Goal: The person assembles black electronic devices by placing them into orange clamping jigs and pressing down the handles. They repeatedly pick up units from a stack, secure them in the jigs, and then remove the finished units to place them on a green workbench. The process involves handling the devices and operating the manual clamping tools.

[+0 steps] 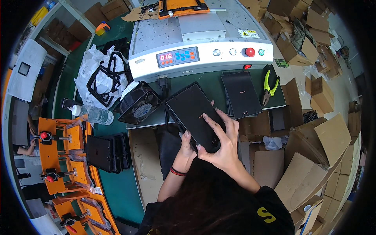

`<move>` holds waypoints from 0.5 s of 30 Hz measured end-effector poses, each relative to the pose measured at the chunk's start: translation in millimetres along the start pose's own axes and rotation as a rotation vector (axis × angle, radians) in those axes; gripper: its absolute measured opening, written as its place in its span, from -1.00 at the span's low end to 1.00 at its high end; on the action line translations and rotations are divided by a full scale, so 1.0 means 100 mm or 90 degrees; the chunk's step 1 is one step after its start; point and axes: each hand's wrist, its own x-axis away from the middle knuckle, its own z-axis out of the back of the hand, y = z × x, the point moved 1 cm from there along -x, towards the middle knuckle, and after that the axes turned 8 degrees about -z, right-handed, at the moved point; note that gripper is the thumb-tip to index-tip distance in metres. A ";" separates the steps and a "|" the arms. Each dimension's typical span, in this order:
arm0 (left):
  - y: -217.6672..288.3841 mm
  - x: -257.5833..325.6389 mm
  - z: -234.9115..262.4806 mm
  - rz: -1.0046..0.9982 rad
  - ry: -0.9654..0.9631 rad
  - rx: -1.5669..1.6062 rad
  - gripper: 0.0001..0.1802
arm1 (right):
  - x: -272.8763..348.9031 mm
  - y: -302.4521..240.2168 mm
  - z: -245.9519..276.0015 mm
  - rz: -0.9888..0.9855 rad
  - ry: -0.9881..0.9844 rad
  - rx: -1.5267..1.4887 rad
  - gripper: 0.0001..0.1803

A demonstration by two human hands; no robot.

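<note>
A flat black rectangular panel in a black frame [190, 111] lies tilted at the table's front edge, in front of the white machine. My left hand [185, 152] is closed on its lower left edge, the thumb up along the side. Over the panel's right part spreads my right hand [224, 140], its fingertips touching the face near a small copper-coloured mark and its thumb near the lower edge. Just right of it lies a small stack of similar black panels [242, 94]. A black cooling fan [140, 105] sits close to the panel's left side.
The white machine [203, 64] with lit display and red button stands ahead. Green-handled pliers [269, 87] lie right. Leftward are a water bottle [94, 114], black frames on white plastic [103, 80], stacked black frames [103, 152] and orange clamp fixtures [53, 156]. Cardboard boxes [313, 156] crowd the right.
</note>
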 end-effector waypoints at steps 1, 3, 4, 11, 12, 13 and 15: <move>0.00 0.01 0.00 0.001 0.005 -0.002 0.16 | 0.00 0.00 0.00 0.001 0.001 0.004 -0.21; -0.01 -0.01 0.01 -0.004 -0.001 0.002 0.16 | 0.00 0.00 -0.01 0.003 0.003 0.012 -0.21; -0.01 -0.01 0.01 -0.007 -0.004 0.006 0.16 | 0.00 0.00 -0.01 0.003 0.003 0.014 -0.21; -0.03 -0.05 0.03 -0.021 -0.020 0.020 0.17 | 0.01 0.01 0.00 -0.015 -0.032 0.002 -0.25; -0.04 -0.05 0.04 -0.024 -0.020 0.026 0.17 | 0.00 0.00 0.01 -0.019 -0.049 0.000 -0.28; -0.05 -0.05 0.05 -0.033 -0.021 0.033 0.17 | -0.01 -0.01 0.04 0.007 -0.049 0.040 -0.29; -0.04 -0.03 0.00 -0.039 -0.020 0.126 0.19 | -0.05 -0.02 0.16 0.063 -0.050 0.118 -0.32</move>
